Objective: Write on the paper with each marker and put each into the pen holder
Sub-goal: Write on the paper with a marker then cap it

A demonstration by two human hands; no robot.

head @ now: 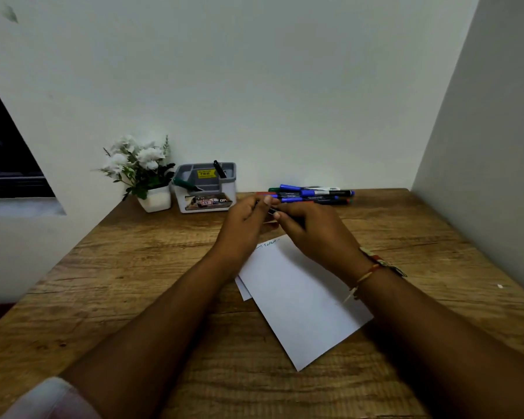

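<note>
Marker (272,210) gripped by curled fingers of left hand (245,226) and right hand (313,232), over paper (300,300) far edge; pen holder (229,176) far-left.

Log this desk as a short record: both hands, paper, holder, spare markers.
left hand: pinches one end of a marker
right hand: grips the same marker, above the paper
paper: flat on the table, some writing at its far edge
pen holder: contains a green marker and a black marker
loose markers: piled behind the hands
flower pot: left of the pen holder
</note>
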